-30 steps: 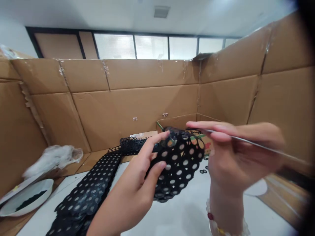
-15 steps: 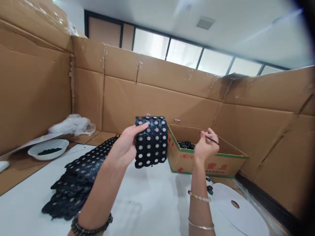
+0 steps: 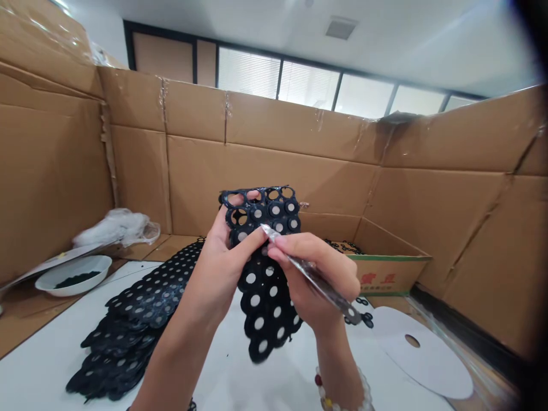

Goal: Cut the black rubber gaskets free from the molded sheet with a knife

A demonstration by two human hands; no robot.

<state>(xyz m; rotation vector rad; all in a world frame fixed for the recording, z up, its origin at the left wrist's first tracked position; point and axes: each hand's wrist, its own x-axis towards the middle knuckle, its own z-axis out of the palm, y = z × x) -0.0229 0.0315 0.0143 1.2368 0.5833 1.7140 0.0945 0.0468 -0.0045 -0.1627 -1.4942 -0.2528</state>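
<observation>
My left hand [image 3: 218,251] grips a black sheet [image 3: 262,299] of joined round pieces with pale dots, thumb in front and fingers behind. Open rings show along the sheet's top edge, and the lower part hangs down below my hands. In my right hand [image 3: 314,274] are metal tweezers [image 3: 325,290], pinched between thumb and fingers, with their tip against or very near the sheet beside my left thumb. A pile of similar black dotted sheets [image 3: 141,308] lies to the left of my left forearm.
A cardboard box [image 3: 394,274] with green edging stands behind my right hand, black ring scraps [image 3: 345,246] inside. Right of my wrist lies a white disc [image 3: 423,354] with a hole. A white bowl [image 3: 92,265] of dark pieces and a plastic bag [image 3: 115,225] are left. Cardboard walls [image 3: 265,171] surround the white table.
My right hand has come left from over the box to the sheet, bringing the tweezers to it. The sheet is now unfolded, with open rings visible at its top.
</observation>
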